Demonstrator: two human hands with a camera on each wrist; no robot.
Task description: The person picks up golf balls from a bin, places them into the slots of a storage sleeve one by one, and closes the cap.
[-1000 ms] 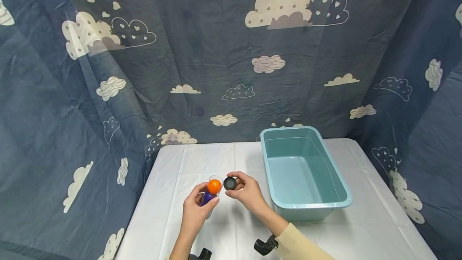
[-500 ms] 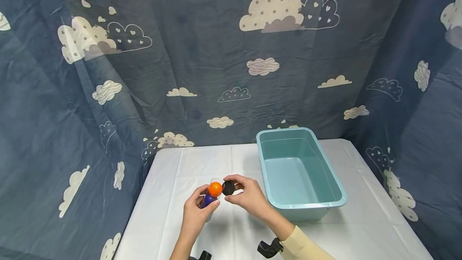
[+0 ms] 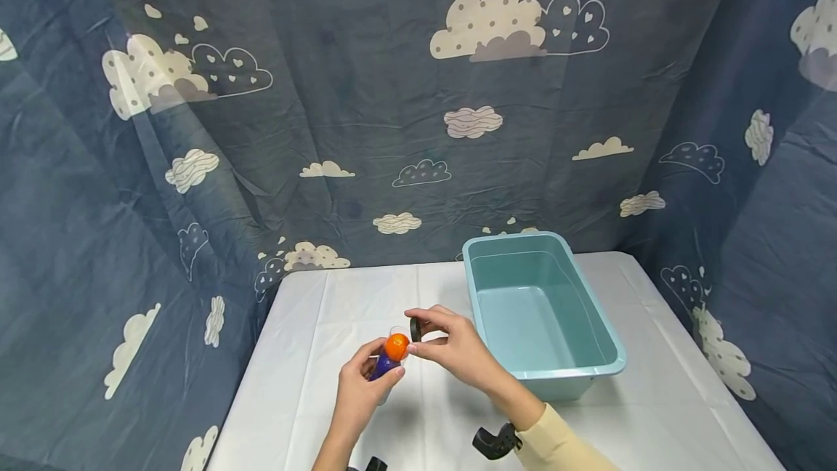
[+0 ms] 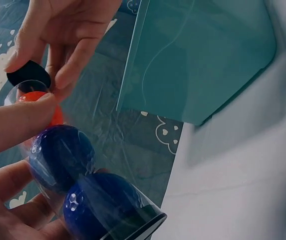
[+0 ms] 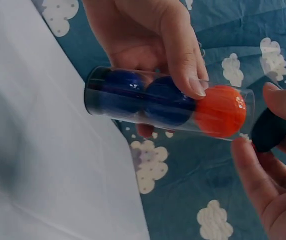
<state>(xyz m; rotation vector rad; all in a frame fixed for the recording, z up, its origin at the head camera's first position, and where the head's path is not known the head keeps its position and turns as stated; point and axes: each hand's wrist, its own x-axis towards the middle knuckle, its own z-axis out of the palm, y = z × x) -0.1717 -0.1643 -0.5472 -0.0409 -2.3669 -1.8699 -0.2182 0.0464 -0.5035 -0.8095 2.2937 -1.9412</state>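
My left hand (image 3: 358, 391) grips a clear plastic tube (image 5: 148, 120) above the white table. Inside it an orange ball (image 5: 220, 111) lies nearest the open mouth, with two dark blue balls (image 5: 169, 101) behind it toward the dark base. The tube is tilted, mouth toward my right hand. In my right hand (image 3: 461, 351), thumb and fingers pinch a round black cap (image 5: 271, 131) by its edge. The cap stands turned at an angle right at the tube's mouth, and a right fingertip is at the tube's rim. Part of the tube is hidden behind my left fingers in the left wrist view.
A teal plastic bin (image 3: 480, 289) stands on the right side of the table, close to my right forearm. The white-covered table (image 3: 314, 369) ends at a dark blue cloth backdrop (image 3: 366, 78) with cloud prints.
The cap has turned from facing the head camera to edge-on, and my right hand has come closer to the tube's mouth. My left hand and the tube have shifted slightly to the right.
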